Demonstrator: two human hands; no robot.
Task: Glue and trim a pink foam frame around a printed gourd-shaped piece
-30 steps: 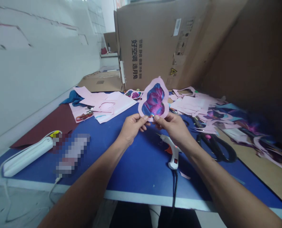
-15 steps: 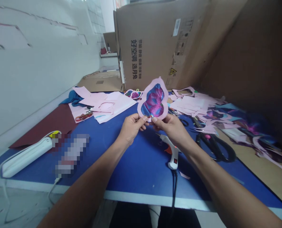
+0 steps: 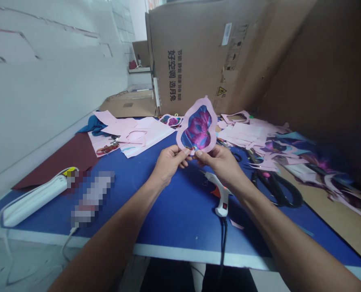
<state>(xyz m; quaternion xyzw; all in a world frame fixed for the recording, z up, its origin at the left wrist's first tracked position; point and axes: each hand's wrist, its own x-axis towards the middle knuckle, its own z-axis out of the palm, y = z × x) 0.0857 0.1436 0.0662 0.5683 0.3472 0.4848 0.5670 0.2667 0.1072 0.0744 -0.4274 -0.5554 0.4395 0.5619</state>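
Note:
Between both hands, raised above the blue table, is a gourd-shaped pink paper cutout with a shiny purple and blue picture in its middle. My left hand pinches its lower edge between thumb and fingers. On the other side of that edge, my right hand pinches it the same way, the two thumbs side by side. A white hot glue gun with an orange trigger lies on the table just below my right hand, its cord running over the front edge.
Black-handled scissors lie to the right. Pink paper scraps pile up at the back right; more pink sheets lie back left. A white power strip sits at left. A large cardboard box stands behind.
The cutout has tilted very slightly, so the sheen on its picture has shifted. Both hands keep their hold in nearly the same place.

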